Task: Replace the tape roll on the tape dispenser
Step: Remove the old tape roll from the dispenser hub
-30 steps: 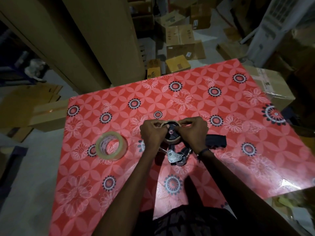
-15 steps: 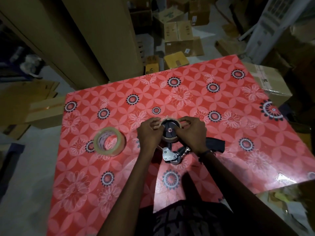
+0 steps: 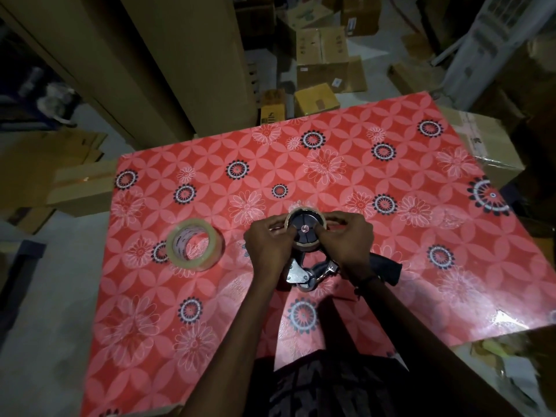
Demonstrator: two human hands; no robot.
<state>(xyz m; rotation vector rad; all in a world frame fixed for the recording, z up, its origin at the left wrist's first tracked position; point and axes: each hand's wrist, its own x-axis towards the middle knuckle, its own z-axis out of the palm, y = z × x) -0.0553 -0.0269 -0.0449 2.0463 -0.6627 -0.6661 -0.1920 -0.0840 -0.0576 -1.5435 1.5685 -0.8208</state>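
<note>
A hand-held tape dispenser with a metal frame and a black handle lies on the red flowered table in the middle. On its black hub sits a thin brown cardboard core, almost bare of tape. My left hand grips the core's left side and my right hand grips its right side, thumbs near the hub's centre. A full roll of clear tape lies flat on the table, left of my left hand and apart from it.
Tall cardboard sheets lean behind the table's far left corner. Several cardboard boxes sit on the floor beyond the far edge. A plastic-wrapped box stands at the table's right side.
Both hands keep their hold on the core at the hub. The camera view has shifted slightly; the clear roll has not moved on the table.
</note>
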